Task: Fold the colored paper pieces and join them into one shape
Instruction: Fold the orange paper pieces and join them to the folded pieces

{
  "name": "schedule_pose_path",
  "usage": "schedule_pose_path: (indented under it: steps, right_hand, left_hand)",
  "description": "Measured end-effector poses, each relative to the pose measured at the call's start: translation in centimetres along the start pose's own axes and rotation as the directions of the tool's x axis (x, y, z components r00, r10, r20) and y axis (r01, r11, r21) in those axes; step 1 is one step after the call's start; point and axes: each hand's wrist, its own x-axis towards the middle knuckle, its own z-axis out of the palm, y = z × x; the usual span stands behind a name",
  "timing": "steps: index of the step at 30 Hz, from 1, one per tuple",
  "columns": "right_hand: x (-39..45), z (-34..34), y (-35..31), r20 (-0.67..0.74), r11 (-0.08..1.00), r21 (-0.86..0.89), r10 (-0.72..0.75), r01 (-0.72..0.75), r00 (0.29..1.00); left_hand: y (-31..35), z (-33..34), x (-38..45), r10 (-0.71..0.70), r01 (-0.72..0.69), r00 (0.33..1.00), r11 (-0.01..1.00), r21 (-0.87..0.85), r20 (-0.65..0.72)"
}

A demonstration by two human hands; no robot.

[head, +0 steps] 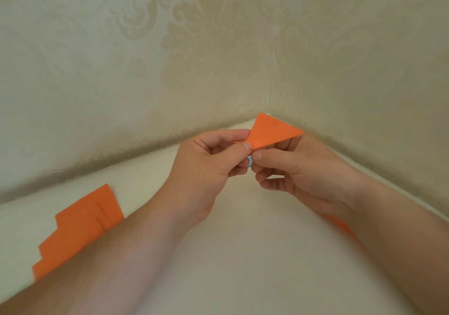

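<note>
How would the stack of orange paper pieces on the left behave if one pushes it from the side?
The stack of orange paper pieces lies flat and already fanned into steps, so a push would probably slide the sheets apart, not move them together. They look thin and light, so they would likely bend or flutter easily.

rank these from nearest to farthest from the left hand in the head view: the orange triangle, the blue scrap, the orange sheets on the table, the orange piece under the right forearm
1. Orange triangle, pinched by the left hand; blue scrap, at its fingertips: too close to call.
2. Orange piece, right, under the forearm.
3. Orange sheets, far left on the table.
</note>
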Motion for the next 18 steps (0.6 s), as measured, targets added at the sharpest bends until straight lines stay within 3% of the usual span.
schedule_pose_path:
  steps: [12, 18]
  right_hand:
    - [-0.08, 0.37, -0.34, -0.079, 0.998, -0.023, -0.056, 0.055, 0.995]
    - [0.34, 0.61, -0.26, -0.194, 0.997, -0.035, -0.073, 0.068, 0.978]
  left_hand:
    - [0.31, 0.19, -0.43, 0.071, -0.07, 0.997, 0.985, 0.158, 0.002]
    - [0.65, 0.6, -0.68, 0.114, -0.107, 0.993, 0.963, 0.246, -0.014]
